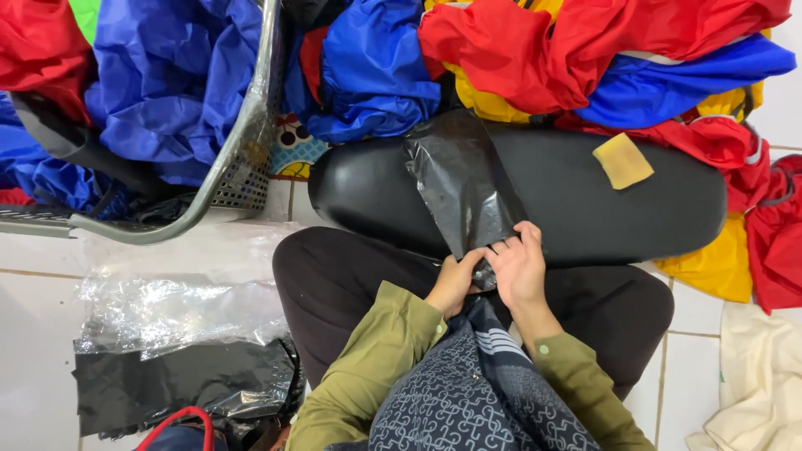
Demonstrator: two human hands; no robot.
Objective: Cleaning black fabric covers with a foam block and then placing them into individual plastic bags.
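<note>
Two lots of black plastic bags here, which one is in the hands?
The black bag draped over the black cushion, pinched by both hands; the other black bags lie untouched on the floor, left.

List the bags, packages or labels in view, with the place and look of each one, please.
Black plastic bag: held by both hands, over the black cushion; glossy, crumpled.
Clear plastic bags: floor, left; shiny stack.
Black plastic bags: floor, lower left; flat stack.
Tan patch: on the cushion; squarish.

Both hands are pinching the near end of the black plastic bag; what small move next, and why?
Probably rub that edge apart with the fingertips to open the mouth. The left hand and right hand both grip the black bag's near end, and the bag lies flat on the black cushion.
</note>
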